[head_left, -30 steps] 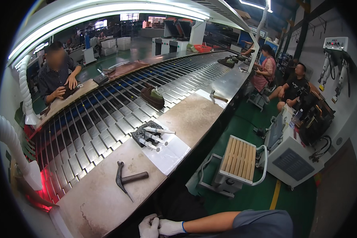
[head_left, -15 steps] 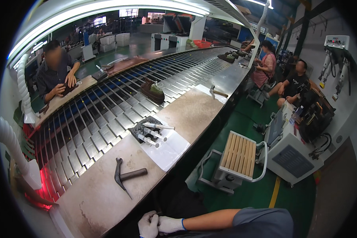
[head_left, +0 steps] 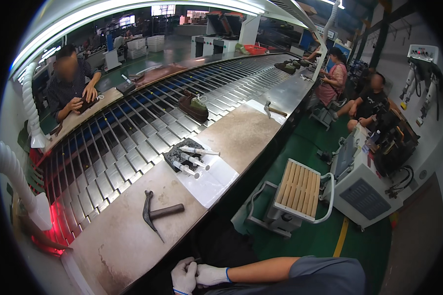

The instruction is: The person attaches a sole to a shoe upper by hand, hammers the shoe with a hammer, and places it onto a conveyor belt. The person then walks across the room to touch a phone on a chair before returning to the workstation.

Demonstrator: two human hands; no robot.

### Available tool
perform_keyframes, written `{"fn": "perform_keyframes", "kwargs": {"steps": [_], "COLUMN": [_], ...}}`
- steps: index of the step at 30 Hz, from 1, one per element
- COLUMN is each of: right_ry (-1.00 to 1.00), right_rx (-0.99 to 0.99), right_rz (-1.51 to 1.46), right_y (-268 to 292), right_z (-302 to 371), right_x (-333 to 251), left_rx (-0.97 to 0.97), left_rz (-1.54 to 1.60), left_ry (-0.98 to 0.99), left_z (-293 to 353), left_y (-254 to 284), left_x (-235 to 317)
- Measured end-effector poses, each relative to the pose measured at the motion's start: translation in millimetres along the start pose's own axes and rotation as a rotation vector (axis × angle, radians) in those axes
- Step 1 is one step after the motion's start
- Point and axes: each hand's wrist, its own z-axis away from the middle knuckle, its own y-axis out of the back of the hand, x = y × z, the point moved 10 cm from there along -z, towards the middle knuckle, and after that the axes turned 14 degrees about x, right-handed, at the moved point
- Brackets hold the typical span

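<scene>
In white knit gloves, my left hand [head_left: 184,276] and my right hand [head_left: 210,276] rest together low in the view, off the bench's near edge. The fingers of both are curled in against each other. Whether anything is between them is hidden. Nearest to them on the worktop [head_left: 118,226] lies a hammer [head_left: 166,211] with a dark curved head and wooden handle. Beyond it, several syringes [head_left: 194,161] with clear barrels lean on a dark, speckled block [head_left: 174,153], over a white sheet [head_left: 214,184].
A brown and green shoe [head_left: 194,106] sits on the slatted metal conveyor [head_left: 133,147]. Another hammer [head_left: 274,110] lies farther right. Across the conveyor a co-worker [head_left: 71,88] handles a dark shoe. A slatted wooden stool [head_left: 298,189] and a white machine [head_left: 362,182] stand right.
The view has shifted slightly, so the bench and conveyor sit a little higher and farther right. My hands stay together, the fingers slightly moved.
</scene>
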Motion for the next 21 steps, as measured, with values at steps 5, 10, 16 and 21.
{"fn": "perform_keyframes", "kwargs": {"steps": [5,10,16,21], "right_ry": [-0.028,-0.057,-0.058,-0.028], "right_rx": [-0.022,-0.040,-0.083,-0.050], "right_rz": [-0.011,0.002,0.075,0.114], "right_y": [0,-1,-13,-9], "right_z": [3,5,1,7], "right_x": [-4,-6,7,-6], "left_rx": [0.007,0.001,-0.024,-0.041], "left_rz": [0.007,0.005,0.028,-0.009], "left_ry": [0.008,-0.006,0.054,0.092], "left_z": [1,1,7,7], "left_y": [2,2,5,10], "left_x": [1,-8,-14,4]}}
